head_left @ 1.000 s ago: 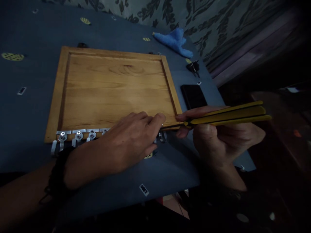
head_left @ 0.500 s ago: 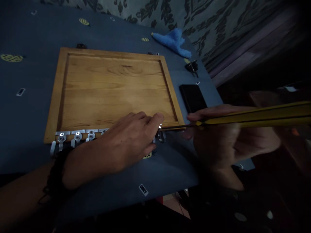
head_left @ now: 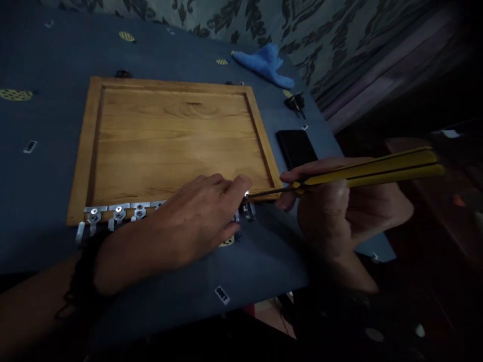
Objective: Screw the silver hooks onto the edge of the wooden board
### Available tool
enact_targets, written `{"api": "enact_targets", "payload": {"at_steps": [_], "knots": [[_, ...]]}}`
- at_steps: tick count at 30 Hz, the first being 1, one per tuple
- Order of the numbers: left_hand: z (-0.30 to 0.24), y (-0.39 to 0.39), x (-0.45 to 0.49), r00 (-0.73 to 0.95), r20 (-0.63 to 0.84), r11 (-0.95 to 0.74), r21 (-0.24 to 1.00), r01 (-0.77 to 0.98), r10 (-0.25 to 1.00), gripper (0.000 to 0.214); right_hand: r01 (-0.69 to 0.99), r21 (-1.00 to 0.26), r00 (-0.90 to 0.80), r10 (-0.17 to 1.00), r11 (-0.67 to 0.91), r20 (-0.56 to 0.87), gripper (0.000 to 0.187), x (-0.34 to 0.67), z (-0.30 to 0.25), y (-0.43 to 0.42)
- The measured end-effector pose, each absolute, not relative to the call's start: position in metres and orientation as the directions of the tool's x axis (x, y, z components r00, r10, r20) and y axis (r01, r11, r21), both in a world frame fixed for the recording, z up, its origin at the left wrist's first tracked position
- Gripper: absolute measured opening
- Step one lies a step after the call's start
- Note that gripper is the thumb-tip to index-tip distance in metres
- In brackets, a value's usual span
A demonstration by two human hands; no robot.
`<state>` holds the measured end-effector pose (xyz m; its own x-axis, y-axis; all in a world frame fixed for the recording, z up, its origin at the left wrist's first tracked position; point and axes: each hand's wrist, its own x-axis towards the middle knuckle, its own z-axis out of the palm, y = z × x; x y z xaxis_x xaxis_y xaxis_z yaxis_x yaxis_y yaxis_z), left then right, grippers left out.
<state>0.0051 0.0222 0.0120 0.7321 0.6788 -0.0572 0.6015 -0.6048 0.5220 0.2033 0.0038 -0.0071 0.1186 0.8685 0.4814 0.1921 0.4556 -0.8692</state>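
A wooden board (head_left: 169,136) with a raised rim lies flat on the blue table (head_left: 49,55). Along its near edge runs a row of metal hooks (head_left: 116,213) fixed with screws. My left hand (head_left: 199,216) rests palm down over the right part of that row, fingers pressed on a hook near the board's right corner. My right hand (head_left: 339,211) is closed round a yellow-handled screwdriver (head_left: 362,173). Its dark shaft reaches left, with the tip at the hook (head_left: 247,206) by my left fingertips.
A black phone (head_left: 298,148) lies right of the board. Behind it are a small black clip-like object (head_left: 294,102) and a blue cloth (head_left: 266,64). The table's edge runs close in front of my hands; a patterned curtain hangs behind.
The screwdriver handle swung out to the right and came back, ending a little higher. My left hand stayed on the hook. The view shifted slightly.
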Motion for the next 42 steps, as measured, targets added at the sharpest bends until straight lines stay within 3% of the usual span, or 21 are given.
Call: {"api": "enact_targets", "payload": {"at_steps": [16, 23, 30, 33, 36, 39, 42], "knots": [[0.011, 0.023, 0.007, 0.728, -0.057, -0.599, 0.526, 0.603, 0.683, 0.038, 0.268, -0.794, -0.063, 0.832, 0.546, 0.551, 0.014, 0.206, -0.002, 0.005], [0.009, 0.020, 0.002, 0.746, -0.018, -0.612, 0.560, 0.559, 0.665, 0.033, 0.229, -0.810, -0.232, 0.839, 0.540, 0.493, 0.019, 0.217, 0.004, 0.009], [0.028, 0.025, -0.003, 0.737, -0.011, -0.584, 0.602, 0.544, 0.675, 0.029, 0.230, -0.846, -0.198, 0.874, 0.481, 0.443, 0.012, 0.217, 0.010, 0.005], [0.055, 0.027, 0.002, 0.679, 0.159, -0.615, 0.602, 0.509, 0.717, 0.032, 0.235, -0.804, -0.272, 0.831, 0.547, 0.486, 0.012, 0.220, 0.011, 0.011], [0.083, 0.026, 0.015, 0.662, 0.241, -0.653, 0.577, 0.490, 0.710, 0.038, 0.243, -0.672, -0.367, 0.708, 0.699, 0.603, 0.011, 0.224, 0.012, 0.020], [0.098, 0.025, 0.029, 0.747, 0.226, -0.726, 0.519, 0.450, 0.625, 0.032, 0.229, -0.603, -0.371, 0.641, 0.764, 0.671, 0.019, 0.225, 0.009, 0.027], [0.100, 0.026, 0.038, 0.803, 0.185, -0.760, 0.494, 0.423, 0.567, 0.030, 0.225, -0.647, -0.346, 0.680, 0.729, 0.646, 0.027, 0.226, 0.004, 0.030]]}}
